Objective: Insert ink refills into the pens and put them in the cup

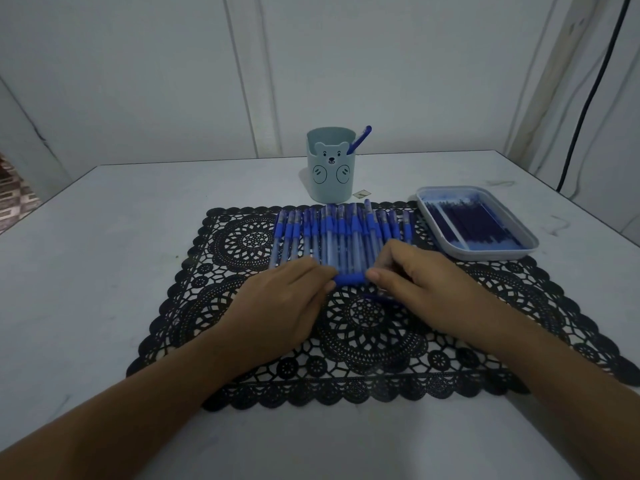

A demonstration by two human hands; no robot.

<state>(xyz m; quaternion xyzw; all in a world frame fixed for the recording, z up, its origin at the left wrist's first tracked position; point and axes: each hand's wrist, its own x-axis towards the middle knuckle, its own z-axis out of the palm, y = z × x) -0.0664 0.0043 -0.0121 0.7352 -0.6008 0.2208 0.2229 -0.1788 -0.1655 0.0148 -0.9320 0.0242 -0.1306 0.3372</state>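
Both hands meet over the middle of a black lace mat (pixel 242 341). My left hand (pixel 284 303) and my right hand (pixel 415 282) pinch the two ends of one blue pen (pixel 349 279), held crosswise just above the mat. Behind it lies a row of several blue capped pens (pixel 339 233), side by side. A pale blue bear-faced cup (pixel 330 168) stands beyond the row with one blue pen (pixel 360 139) leaning in it. A thin dark piece (pixel 379 298) lies on the mat under my right hand; I cannot tell what it is.
A shallow grey tray (pixel 505 252) with several dark blue ink refills (pixel 471 221) sits at the mat's right far corner. A small scrap (pixel 362 193) lies beside the cup. The white table (pixel 104 254) ends at walls behind; a black cable (pixel 588 98) hangs at the right.
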